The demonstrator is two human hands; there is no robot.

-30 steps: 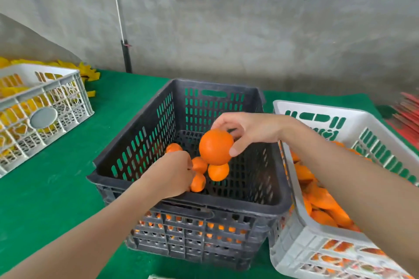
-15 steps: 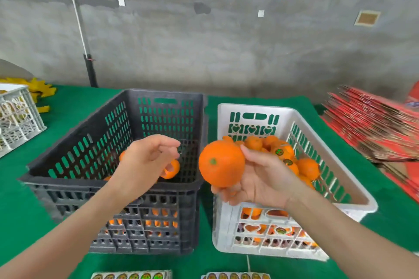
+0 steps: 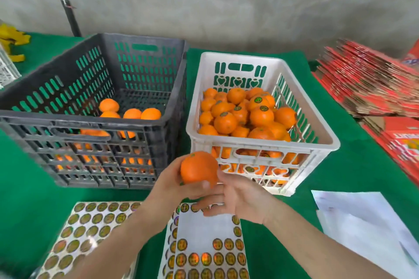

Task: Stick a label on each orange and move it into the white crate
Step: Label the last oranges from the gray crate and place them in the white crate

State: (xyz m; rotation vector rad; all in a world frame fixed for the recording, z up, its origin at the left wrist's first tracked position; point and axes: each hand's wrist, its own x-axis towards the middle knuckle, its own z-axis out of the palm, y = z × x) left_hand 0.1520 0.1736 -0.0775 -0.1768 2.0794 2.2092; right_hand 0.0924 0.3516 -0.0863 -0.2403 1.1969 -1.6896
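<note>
My left hand [image 3: 171, 184] grips one orange [image 3: 196, 166] just in front of the white crate [image 3: 326, 136], above the label sheets. My right hand [image 3: 240, 197] lies beside and under it; its thumb touches the orange and its straight fingers reach left over the top of a partly used label sheet [image 3: 204, 233]. Whether a label is on a fingertip cannot be told. The white crate holds several oranges [image 3: 249, 115], some with round labels. The black crate [image 3: 90, 124] to the left holds a few oranges [image 3: 131, 113].
A full sheet of round labels [image 3: 90, 229] lies at front left on the green cloth. White backing paper [image 3: 362, 222] lies at front right. Stacked red cartons [image 3: 367, 84] fill the right side. Another white crate's corner [image 3: 6, 70] shows at the far left.
The orange came out of the black crate in my right hand, moved down in front of the white crate, and now sits in my left hand. My right hand reaches toward the label sheet.
</note>
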